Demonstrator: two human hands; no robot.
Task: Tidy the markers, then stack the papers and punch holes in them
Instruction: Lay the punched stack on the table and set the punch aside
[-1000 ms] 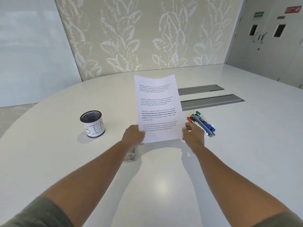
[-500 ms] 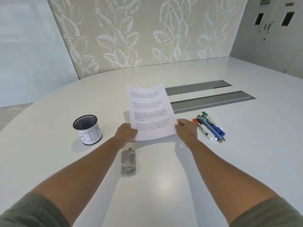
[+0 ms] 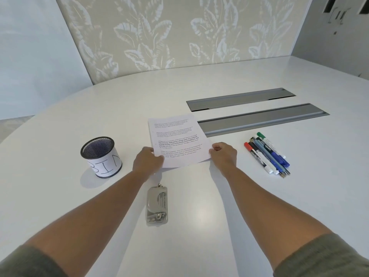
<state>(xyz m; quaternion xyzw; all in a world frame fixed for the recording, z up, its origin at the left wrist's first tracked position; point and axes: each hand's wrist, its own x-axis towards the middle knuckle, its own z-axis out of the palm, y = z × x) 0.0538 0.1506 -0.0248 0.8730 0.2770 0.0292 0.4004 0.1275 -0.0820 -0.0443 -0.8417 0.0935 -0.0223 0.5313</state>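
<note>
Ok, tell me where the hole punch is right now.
In the head view, the hole punch lies flat on the white table between the person's forearms, nearer the left one, just on the near side of the papers.

Printed papers [image 3: 178, 141]: body text too small to read; near-left corner hidden under left hand [image 3: 148, 161].
Mesh cup [image 3: 101, 157]: handwritten label wraps out of sight after "BIN".
Markers [image 3: 266, 153]: lower ones partly covered in the bundle.
Sleeves: cut by bottom edge.
</note>
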